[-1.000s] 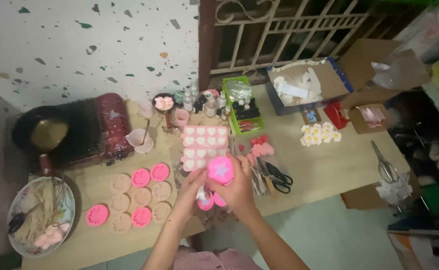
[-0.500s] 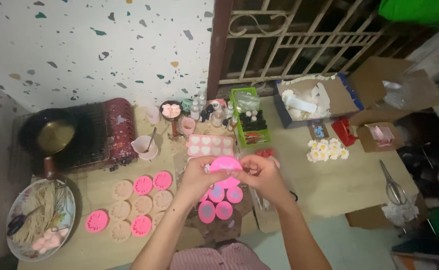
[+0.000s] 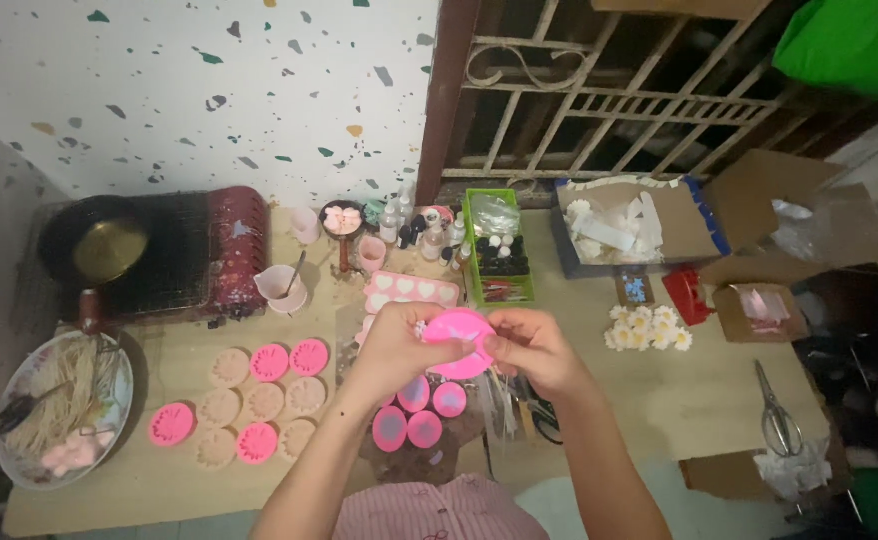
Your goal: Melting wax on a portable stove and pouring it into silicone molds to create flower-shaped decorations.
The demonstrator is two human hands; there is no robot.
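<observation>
Both forearms are left bare, with no sleeves seen on them. The left hand [image 3: 399, 345] and right hand [image 3: 534, 350] are ungloved. A pink-and-white striped garment [image 3: 429, 512] is worn on the body.

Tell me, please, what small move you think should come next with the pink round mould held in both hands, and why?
Probably keep flexing the pink round mould a little further. The left hand and right hand grip its opposite edges above the table, thumbs on its rim. Whether a cast piece sits inside cannot be told.
</observation>
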